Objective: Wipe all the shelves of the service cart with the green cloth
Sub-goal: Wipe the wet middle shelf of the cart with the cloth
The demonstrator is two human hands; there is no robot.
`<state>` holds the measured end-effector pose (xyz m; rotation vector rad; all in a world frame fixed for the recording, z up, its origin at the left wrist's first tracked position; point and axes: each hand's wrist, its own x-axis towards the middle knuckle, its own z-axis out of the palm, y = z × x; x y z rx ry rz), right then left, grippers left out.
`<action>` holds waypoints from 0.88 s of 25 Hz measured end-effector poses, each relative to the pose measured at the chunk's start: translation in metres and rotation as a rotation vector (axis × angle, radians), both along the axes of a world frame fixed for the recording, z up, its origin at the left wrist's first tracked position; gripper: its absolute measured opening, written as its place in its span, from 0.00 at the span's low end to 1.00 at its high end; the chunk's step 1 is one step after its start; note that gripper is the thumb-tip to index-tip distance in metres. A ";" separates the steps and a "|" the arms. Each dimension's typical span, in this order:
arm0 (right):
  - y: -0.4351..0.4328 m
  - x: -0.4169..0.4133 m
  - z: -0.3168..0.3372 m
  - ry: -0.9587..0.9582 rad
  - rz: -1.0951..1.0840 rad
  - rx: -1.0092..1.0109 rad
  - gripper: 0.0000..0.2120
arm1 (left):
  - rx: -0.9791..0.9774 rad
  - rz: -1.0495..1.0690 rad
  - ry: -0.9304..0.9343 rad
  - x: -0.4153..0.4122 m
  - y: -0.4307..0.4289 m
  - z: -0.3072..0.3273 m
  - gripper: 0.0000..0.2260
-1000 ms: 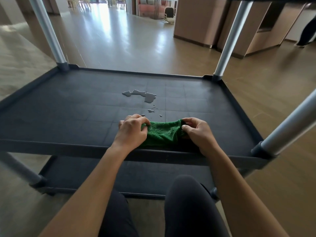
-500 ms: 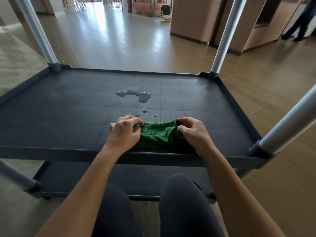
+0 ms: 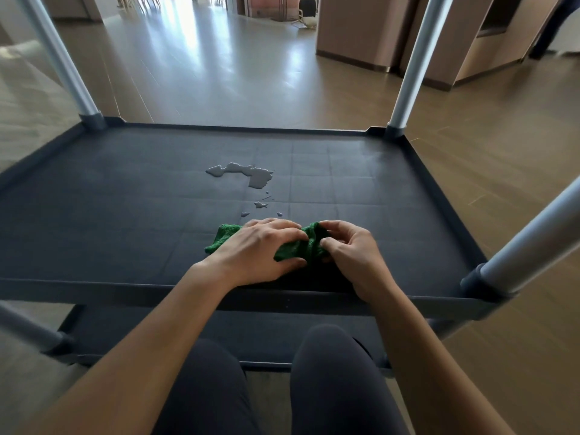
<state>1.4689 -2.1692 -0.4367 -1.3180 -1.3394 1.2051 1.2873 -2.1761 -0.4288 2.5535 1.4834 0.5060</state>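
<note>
Left hand point(image 3: 257, 249) lies over the cloth point(image 3: 309, 244), fingers and thumb curled round it. Right hand point(image 3: 351, 249) pinches its 3 o'clock end. The cloth sits bunched at the shelf's point(image 3: 125, 215) 6 o'clock, with a puddle point(image 3: 251, 175) at its 12. It looks soft, light and floppy, so it is best gripped as a wad.

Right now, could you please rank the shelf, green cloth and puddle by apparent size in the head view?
1. shelf
2. green cloth, partly covered
3. puddle, though farther away, so less certain

No text, label, brand or number is readable anywhere.
</note>
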 end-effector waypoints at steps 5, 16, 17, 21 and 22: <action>-0.002 0.001 0.004 -0.112 0.044 0.024 0.13 | -0.124 -0.004 0.132 -0.005 0.000 -0.007 0.32; -0.012 0.058 -0.003 -0.990 -0.035 0.061 0.27 | -0.124 -0.185 0.257 0.003 0.008 -0.008 0.23; -0.010 0.057 -0.004 -0.997 -0.032 0.055 0.27 | -0.123 -0.239 0.250 0.006 0.008 -0.008 0.23; -0.007 0.060 -0.011 -1.110 0.038 0.026 0.26 | -0.148 -0.336 0.309 0.012 0.014 -0.009 0.22; -0.007 0.060 -0.012 -1.140 0.054 0.027 0.26 | -0.153 -0.325 0.318 0.013 0.018 -0.009 0.23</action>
